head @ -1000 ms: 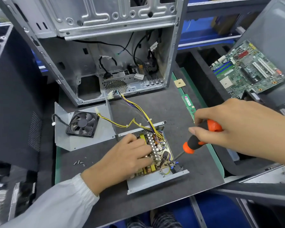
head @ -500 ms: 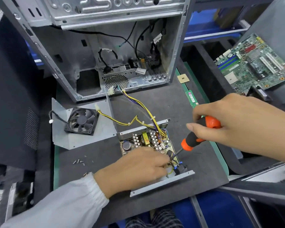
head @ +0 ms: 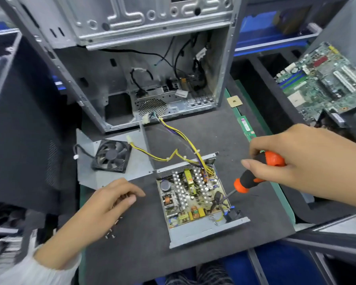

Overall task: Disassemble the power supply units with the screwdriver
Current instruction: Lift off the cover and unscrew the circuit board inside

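Orange-and-black screwdriver (head: 257,171) is clenched in the right hand (head: 308,161); its tip meets the circuit board of the opened power supply unit (head: 193,198), below and left of those fingers. The left hand (head: 103,208) hovers left of the unit, fingers loosely curled, grasping nothing visible. Loose screws (head: 111,233) lie on the mat (head: 144,243) beneath that hand.

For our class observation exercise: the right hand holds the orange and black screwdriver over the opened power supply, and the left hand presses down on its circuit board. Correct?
Not quite. The head view shows the left hand off the circuit board, on the dark mat beside it. The right hand does hold the orange and black screwdriver.
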Demonstrator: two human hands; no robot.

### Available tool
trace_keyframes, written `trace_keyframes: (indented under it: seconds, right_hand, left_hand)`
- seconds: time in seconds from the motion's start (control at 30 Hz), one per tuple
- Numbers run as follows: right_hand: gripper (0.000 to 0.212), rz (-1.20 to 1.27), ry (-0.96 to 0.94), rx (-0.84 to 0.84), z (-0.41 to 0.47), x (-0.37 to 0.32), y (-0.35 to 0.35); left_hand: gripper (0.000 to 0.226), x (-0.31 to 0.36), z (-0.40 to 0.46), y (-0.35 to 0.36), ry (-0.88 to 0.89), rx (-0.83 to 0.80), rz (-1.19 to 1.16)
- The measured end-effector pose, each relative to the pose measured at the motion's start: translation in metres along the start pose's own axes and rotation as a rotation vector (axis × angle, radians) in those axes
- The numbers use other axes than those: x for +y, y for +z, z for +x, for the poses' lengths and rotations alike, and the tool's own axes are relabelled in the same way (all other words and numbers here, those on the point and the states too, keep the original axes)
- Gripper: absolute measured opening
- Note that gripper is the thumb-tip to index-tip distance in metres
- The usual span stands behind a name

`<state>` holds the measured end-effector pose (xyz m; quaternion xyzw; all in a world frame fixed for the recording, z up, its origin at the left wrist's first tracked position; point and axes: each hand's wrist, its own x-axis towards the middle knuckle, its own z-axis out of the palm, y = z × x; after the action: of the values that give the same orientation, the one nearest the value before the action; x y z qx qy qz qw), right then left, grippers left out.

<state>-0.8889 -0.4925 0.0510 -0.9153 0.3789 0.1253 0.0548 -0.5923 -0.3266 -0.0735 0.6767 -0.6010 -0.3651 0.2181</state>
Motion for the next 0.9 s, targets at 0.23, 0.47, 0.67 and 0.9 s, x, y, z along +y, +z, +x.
trace_keyframes:
  seconds: [0.23,0.47,0.67,0.9]
  right_hand:
    - [0.043,0.089,-0.029,0.125,0.005,-0.010,0.005]
    - [0.046,0.146,0.003,0.305,-0.003,-0.008,-0.003]
    - [0.046,0.374,-0.002,0.355,-0.015,-0.005,-0.002]
    - [0.039,0.878,-0.107,0.131,0.013,-0.047,0.031]
  left_hand:
    - [0.032,-0.043,-0.024,0.028,-0.103,0.290,0.052]
    - [0.018,-0.049,-0.024,0.038,0.011,0.271,0.146]
    - [0.015,-0.022,-0.024,0.035,0.052,0.385,0.043]
    - [0.056,0.051,-0.010,0.046,0.244,0.334,0.159]
